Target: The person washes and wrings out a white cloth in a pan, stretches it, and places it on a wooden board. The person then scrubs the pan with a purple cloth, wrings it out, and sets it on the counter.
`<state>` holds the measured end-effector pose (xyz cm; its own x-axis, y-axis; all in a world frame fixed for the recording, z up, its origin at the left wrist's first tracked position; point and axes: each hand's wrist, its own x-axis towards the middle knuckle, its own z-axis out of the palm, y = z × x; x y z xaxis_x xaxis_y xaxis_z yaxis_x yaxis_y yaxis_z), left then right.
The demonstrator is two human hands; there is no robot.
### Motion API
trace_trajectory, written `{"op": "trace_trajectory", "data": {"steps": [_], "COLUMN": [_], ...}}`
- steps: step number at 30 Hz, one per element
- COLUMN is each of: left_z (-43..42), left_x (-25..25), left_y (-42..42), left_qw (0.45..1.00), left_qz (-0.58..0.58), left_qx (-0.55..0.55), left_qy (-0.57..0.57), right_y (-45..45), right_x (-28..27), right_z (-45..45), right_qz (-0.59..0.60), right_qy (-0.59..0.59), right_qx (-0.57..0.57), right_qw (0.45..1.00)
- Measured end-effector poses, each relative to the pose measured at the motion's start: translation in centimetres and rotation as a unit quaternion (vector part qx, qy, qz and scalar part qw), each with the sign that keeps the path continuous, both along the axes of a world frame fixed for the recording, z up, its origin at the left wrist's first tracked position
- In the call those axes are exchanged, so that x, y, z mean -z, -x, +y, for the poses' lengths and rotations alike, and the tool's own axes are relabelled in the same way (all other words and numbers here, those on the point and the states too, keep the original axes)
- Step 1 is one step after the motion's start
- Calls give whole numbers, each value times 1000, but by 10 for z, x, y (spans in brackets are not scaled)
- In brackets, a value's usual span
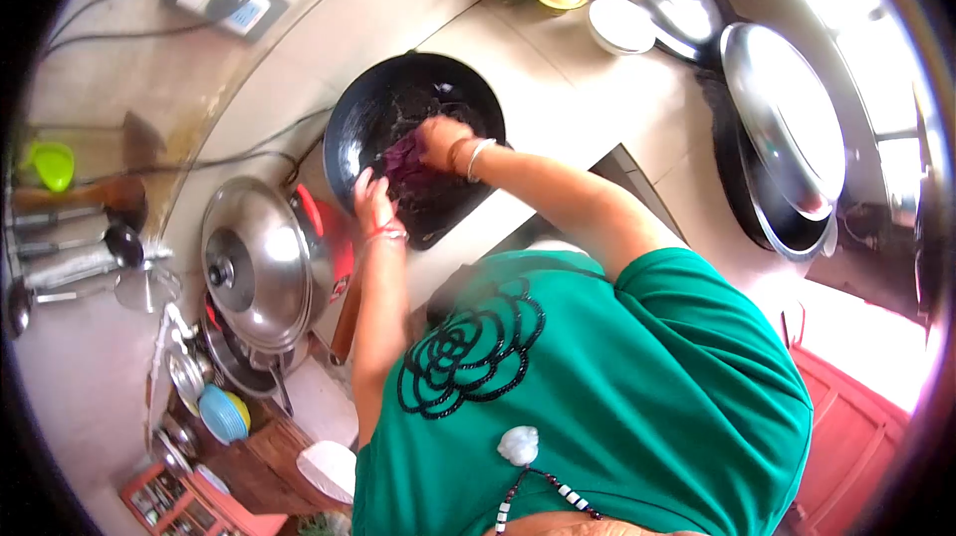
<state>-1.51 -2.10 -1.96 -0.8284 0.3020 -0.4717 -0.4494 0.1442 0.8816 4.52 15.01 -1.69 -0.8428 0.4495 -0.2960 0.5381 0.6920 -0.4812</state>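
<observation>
A black wok (344, 143) sits on the counter, its dark inside looking wet. My right hand (445, 143), with a pale bracelet at the wrist, is down in the wok. Its closed fingers press on a dark purple cloth (405, 163) bunched against the inner wall. At the near left rim is my left hand (374, 203), fingers curled over the edge of the wok beside the cloth. Part of the cloth is hidden under my right hand.
Left of the wok stands a red pot with a steel lid (257, 257). Beyond it are bowls (223, 415) and hanging ladles (121, 245). A white bowl (621, 26) and a large lidded pan (787, 118) are at the right. A cable runs along the wall.
</observation>
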Motion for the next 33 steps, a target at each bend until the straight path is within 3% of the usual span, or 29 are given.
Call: {"op": "trace_trajectory", "data": {"steps": [1, 2, 4, 5, 6, 7, 8, 10, 12, 16, 18, 20, 22, 24, 26, 28, 30, 32, 33], "left_z": [-3, -4, 10, 13, 16, 19, 21, 22, 27, 27, 22, 23, 27, 24, 26, 24, 27, 27, 25], "left_x": [4, 6, -23, -25, -28, -37, -30, -22, -46, -41, -24, -26, -19, 0, -16, -34, -45, -48, -49], "left_y": [2, 4, -4, -5, -5, -8, -9, 0, -11, -13, -3, -8, -6, 4, -1, -14, -20, -20, -19], "left_qw": [999, 996, 996, 988, 974, 970, 971, 966, 962, 952, 926, 936, 950, 953, 945, 924, 921, 906, 880], "left_qz": [36, 74, 46, 40, 33, 30, 3, -25, -35, -43, -84, -27, 1, -110, -198, -184, -202, -188, -214], "left_qx": [30, 57, 77, 109, 140, 155, 111, 60, 44, 65, 121, 177, 144, 125, 88, 140, 74, 113, 135], "left_qy": [-3, -6, -26, -102, -177, -183, -213, -251, -266, -296, -349, -303, -276, -252, -245, -304, -325, -363, -402], "right_y": [2, -4, -7, -10, -13, 4, 5, 9, 18, 4, 5, 2, 6, -5, -10, -8, -16, -27, -26], "right_x": [2, -11, -26, -43, -78, -59, -75, -85, -91, -117, -113, -110, -99, -110, -114, -97, -98, -95, -76], "right_z": [-9, -18, -29, -36, -32, -35, -36, -35, -30, -18, -15, -15, -14, -16, -16, -19, -26, -36, -39], "right_qz": [-36, -58, -16, 33, 8, 67, 71, 191, 205, 286, 317, 342, 350, 363, 366, 426, 425, 409, 435], "right_qy": [-37, -70, -86, -49, -26, 27, 33, 25, 71, 184, 180, 193, 209, 241, 237, 204, 131, 112, 80], "right_qx": [-22, -126, -222, -187, -273, -273, -262, -185, -143, -46, -3, 41, 86, 130, 162, 155, 127, 57, -29], "right_qw": [998, 988, 971, 981, 962, 959, 962, 964, 966, 939, 931, 919, 909, 891, 885, 868, 887, 904, 897]}}
